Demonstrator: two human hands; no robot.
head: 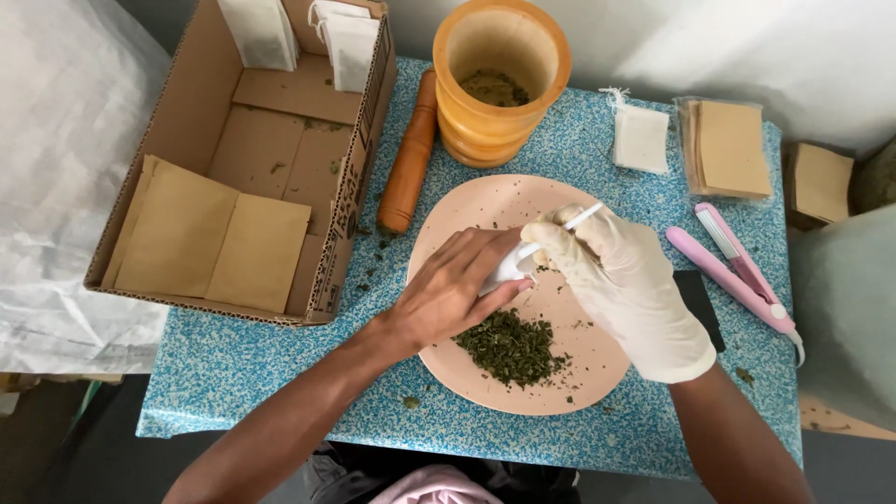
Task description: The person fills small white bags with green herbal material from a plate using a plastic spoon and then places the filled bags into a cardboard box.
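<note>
- While my left hand (pixel 448 289) pinches the little white bag (pixel 509 269) over the pink plate (pixel 467 210), it could tip.
- My gloved right hand (pixel 621 289) grips a white spoon (pixel 569 224); dried green leaves (pixel 511 347) might spill.

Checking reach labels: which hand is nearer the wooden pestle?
Left. The bare left hand lies over the pink plate, just right of and below the pestle. The gloved right hand, holding a white spoon, is farther right across the plate.
</note>
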